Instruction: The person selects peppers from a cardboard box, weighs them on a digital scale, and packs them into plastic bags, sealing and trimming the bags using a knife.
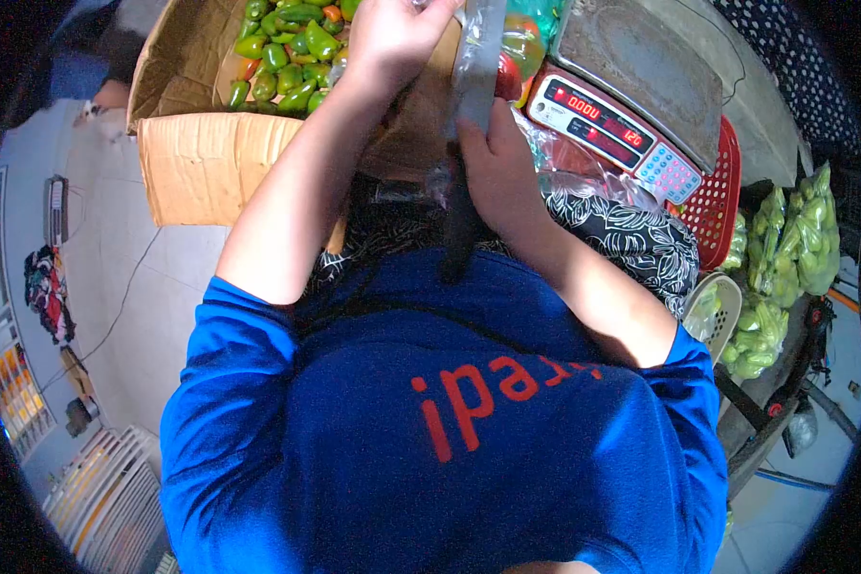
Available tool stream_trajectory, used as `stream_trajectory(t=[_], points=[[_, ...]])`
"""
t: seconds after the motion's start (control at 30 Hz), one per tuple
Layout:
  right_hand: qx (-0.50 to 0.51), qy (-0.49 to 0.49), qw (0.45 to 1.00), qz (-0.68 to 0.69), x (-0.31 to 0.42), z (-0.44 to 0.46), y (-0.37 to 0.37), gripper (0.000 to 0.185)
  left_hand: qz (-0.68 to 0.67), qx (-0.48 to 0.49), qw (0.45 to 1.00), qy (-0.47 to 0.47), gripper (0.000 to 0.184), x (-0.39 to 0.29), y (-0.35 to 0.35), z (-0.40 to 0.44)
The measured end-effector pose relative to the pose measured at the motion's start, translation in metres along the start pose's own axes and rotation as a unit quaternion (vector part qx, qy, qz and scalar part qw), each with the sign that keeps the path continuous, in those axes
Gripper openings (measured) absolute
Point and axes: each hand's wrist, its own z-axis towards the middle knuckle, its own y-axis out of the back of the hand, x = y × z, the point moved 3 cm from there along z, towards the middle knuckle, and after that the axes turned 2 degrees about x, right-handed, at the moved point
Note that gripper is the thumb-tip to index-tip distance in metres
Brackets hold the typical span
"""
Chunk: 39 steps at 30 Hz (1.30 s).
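Observation:
My left hand [400, 36] is at the top edge, beside green peppers, with its fingers bent together and partly cut off by the frame. What it pinches is too small to make out. My right hand [499, 172] is closed at the side of a long grey bar [478, 67], its thumb against the bar. Its other fingers are partly hidden, and so is anything in them. Below the bar runs a dark, handle-like part [457, 230]. Clear plastic with red and green peppers [521, 48] lies just beyond my right hand.
A cardboard box [210, 158] holds many green peppers [292, 53]. A digital scale [612, 124] with lit red digits stands at right, near a red perforated basket [717, 210]. Bagged green produce [794, 234] sits further right. White stacked slats [110, 497] are at lower left.

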Motion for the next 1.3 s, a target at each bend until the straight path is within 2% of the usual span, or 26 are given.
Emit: stream_trajectory(t=[0.23, 0.33, 0.43, 0.47, 0.57, 0.67, 0.77, 0.87, 0.93, 1.0, 1.03, 1.07, 1.1, 1.13, 1.17, 1.23, 1.27, 1.3], points=[[-0.011, 0.022, 0.999, 0.029, 0.004, 0.008, -0.002, 0.024, -0.027, 0.005, 1.000, 0.011, 0.019, 0.001, 0.000, 0.000], [-0.025, 0.013, 0.998, 0.055, 0.001, 0.011, 0.003, 0.026, 0.011, -0.011, 1.000, 0.001, 0.018, 0.006, 0.000, 0.001], [-0.035, 0.018, 0.998, 0.046, -0.005, 0.021, 0.009, 0.027, -0.080, 0.001, 0.997, 0.007, 0.016, 0.007, -0.004, 0.000], [-0.038, 0.022, 0.998, 0.035, -0.005, 0.024, 0.010, 0.027, -0.070, 0.000, 0.998, 0.009, 0.016, 0.006, -0.003, -0.001], [-0.054, 0.109, 0.992, 0.036, 0.011, 0.031, 0.011, 0.027, -0.055, -0.015, 0.998, 0.004, 0.016, 0.004, 0.000, 0.000], [-0.036, 0.042, 0.998, 0.017, 0.006, 0.044, 0.001, 0.025, -0.071, -0.038, 0.997, 0.003, 0.015, 0.006, 0.002, 0.000], [-0.033, 0.084, 0.996, 0.013, 0.011, 0.049, 0.000, 0.026, -0.081, -0.038, 0.996, 0.031, 0.015, 0.002, 0.004, 0.001], [-0.090, 0.157, 0.983, -0.021, 0.010, 0.053, -0.002, 0.019, -0.081, -0.038, 0.995, 0.035, 0.015, 0.004, 0.004, 0.002], [-0.015, 0.132, 0.981, -0.139, 0.015, 0.061, 0.006, 0.025, -0.077, -0.043, 0.996, 0.007, 0.015, 0.014, 0.002, 0.003], [0.004, 0.237, 0.897, -0.374, 0.013, 0.071, 0.004, 0.018, -0.068, -0.044, 0.997, 0.003, 0.015, 0.016, 0.003, 0.002], [-0.017, 0.345, 0.774, -0.531, 0.004, 0.084, -0.007, 0.011, -0.063, -0.044, 0.997, 0.000, 0.015, 0.016, 0.004, 0.003], [-0.037, 0.435, 0.611, -0.660, 0.005, 0.087, -0.015, 0.015, -0.085, -0.047, 0.995, 0.013, 0.015, 0.020, 0.003, 0.004], [0.013, 0.442, 0.589, -0.676, 0.002, 0.086, -0.015, 0.015, -0.106, -0.051, 0.993, 0.026, 0.015, 0.026, 0.002, 0.005], [0.039, 0.358, 0.762, -0.539, 0.005, 0.085, -0.006, 0.012, -0.128, -0.054, 0.990, 0.037, 0.015, 0.030, 0.001, 0.006], [0.063, 0.255, 0.891, -0.371, 0.005, 0.080, 0.003, 0.019, -0.140, -0.055, 0.988, 0.033, 0.015, 0.031, -0.001, 0.005], [0.083, 0.163, 0.959, -0.215, 0.007, 0.063, 0.005, 0.025, -0.164, -0.060, 0.984, 0.022, 0.015, 0.033, -0.003, 0.006], [0.081, 0.118, 0.981, -0.134, 0.008, 0.054, 0.006, 0.028, -0.132, -0.065, 0.989, 0.015, 0.015, 0.028, 0.000, 0.005], [0.075, 0.119, 0.979, -0.145, 0.010, 0.042, 0.005, 0.029, -0.100, -0.069, 0.993, 0.010, 0.015, 0.023, 0.002, 0.003]])
